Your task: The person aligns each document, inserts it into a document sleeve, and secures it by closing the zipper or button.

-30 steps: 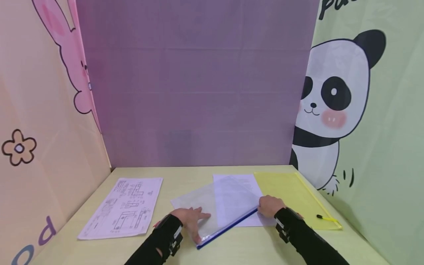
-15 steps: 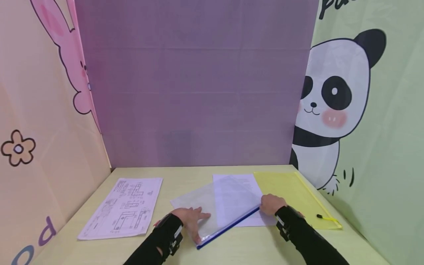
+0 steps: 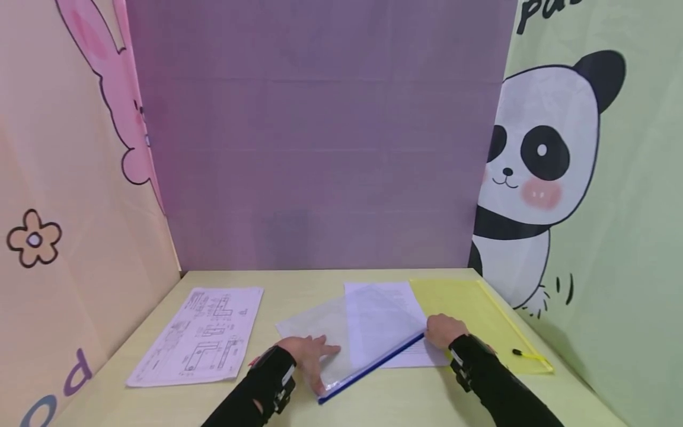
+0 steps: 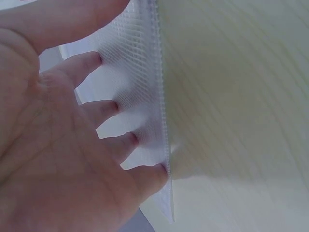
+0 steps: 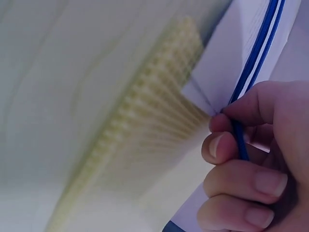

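A clear mesh zip folder (image 3: 322,320) lies slanted on the table, with a blue zip (image 3: 373,366) along its near edge. My left hand (image 3: 309,356) rests on the folder's left part with fingers spread, the thumb by the zip's left end. In the left wrist view, the fingertips (image 4: 110,105) press into the mesh. My right hand (image 3: 445,330) pinches the zip at its right end. In the right wrist view, thumb and curled fingers (image 5: 244,181) close on the blue strip, and two blue strips run up from the grip. A printed sheet (image 3: 392,359) shows under the folder.
At the right lies a yellow zip folder (image 3: 453,296) with a black-tipped yellow pull (image 3: 525,354). Sheets with technical drawings (image 3: 200,338) lie at the left. A purple backdrop (image 3: 320,148) rises at the table's far edge, with printed cloth on both sides.
My right hand has slid slightly to the right with the zip between its fingers, and the zip's right end shows a little farther right. My left hand stays in place on the folder.
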A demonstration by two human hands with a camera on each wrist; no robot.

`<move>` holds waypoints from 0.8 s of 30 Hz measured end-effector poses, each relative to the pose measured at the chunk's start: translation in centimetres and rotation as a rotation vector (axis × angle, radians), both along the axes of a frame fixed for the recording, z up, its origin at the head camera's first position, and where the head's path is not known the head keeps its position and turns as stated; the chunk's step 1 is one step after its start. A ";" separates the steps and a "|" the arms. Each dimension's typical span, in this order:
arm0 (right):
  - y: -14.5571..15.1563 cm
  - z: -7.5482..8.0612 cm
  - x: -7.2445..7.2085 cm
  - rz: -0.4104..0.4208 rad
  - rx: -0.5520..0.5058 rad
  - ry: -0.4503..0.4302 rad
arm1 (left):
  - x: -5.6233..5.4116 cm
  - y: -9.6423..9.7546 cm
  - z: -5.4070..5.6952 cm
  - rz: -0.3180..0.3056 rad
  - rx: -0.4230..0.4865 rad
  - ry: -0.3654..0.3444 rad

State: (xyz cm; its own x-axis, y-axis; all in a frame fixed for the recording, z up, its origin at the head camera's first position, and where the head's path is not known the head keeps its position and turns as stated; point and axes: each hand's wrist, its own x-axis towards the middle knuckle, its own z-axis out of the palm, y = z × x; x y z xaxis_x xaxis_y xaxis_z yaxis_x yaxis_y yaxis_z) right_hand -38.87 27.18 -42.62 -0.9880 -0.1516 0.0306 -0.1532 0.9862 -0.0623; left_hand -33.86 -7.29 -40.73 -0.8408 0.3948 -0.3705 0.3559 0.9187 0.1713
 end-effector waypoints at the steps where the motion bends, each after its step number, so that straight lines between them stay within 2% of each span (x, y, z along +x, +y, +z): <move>1: 0.1 0.0 0.0 -0.005 -0.003 -0.001 | 0.0 0.0 0.0 -0.003 0.003 -0.002; 9: 0.5 0.5 0.5 -0.004 -0.049 -0.009 | -0.1 -0.1 -0.1 -0.023 0.004 0.006; 13: 0.4 0.3 0.3 -0.022 -0.047 -0.013 | -0.5 0.0 -0.5 -0.019 -0.005 0.001; 14: 0.4 0.2 0.1 -0.028 -0.044 -0.017 | -0.9 -0.2 -1.0 -0.033 -0.008 0.003; 17: 0.5 0.0 -0.3 -0.036 -0.031 -0.026 | -0.9 -0.3 -1.1 -0.027 -0.013 0.000; 24: 0.9 -0.1 -0.4 -0.053 -0.036 -0.016 | -0.3 -0.3 -0.4 -0.031 0.000 0.012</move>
